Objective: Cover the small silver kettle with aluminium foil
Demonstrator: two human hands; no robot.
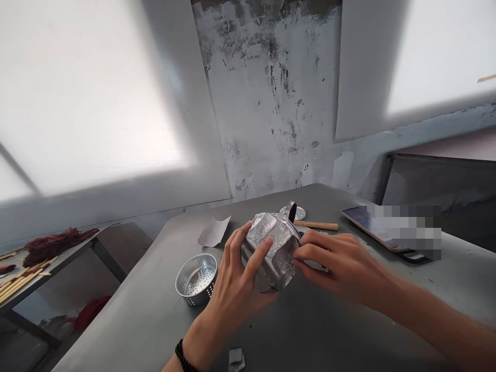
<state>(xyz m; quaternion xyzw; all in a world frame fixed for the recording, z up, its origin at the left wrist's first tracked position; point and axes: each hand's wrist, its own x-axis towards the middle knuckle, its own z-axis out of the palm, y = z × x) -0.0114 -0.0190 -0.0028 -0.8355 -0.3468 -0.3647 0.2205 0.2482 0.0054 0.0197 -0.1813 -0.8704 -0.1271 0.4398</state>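
Observation:
Above the table's middle, my left hand [237, 271] wraps its fingers round a silver metal container covered with crinkled foil [273, 243]. The container is tilted, and a riveted metal loop [289, 211] stands out from its far edge. My right hand [335, 258] is closed at the container's right side, fingertips pinching the foil edge near the rim. What lies behind those fingertips is partly hidden. To the left of my left hand, a round perforated metal basket [197, 279] stands upright on the table.
Behind the container lie a wooden stick [320, 226] and a round silver disc [299, 213]. A curled grey sheet [214, 232] is at the back left, a tablet [374, 230] at the right. A small foil scrap [236, 359] sits near the front edge. A side table holds dark red yarn [54, 245].

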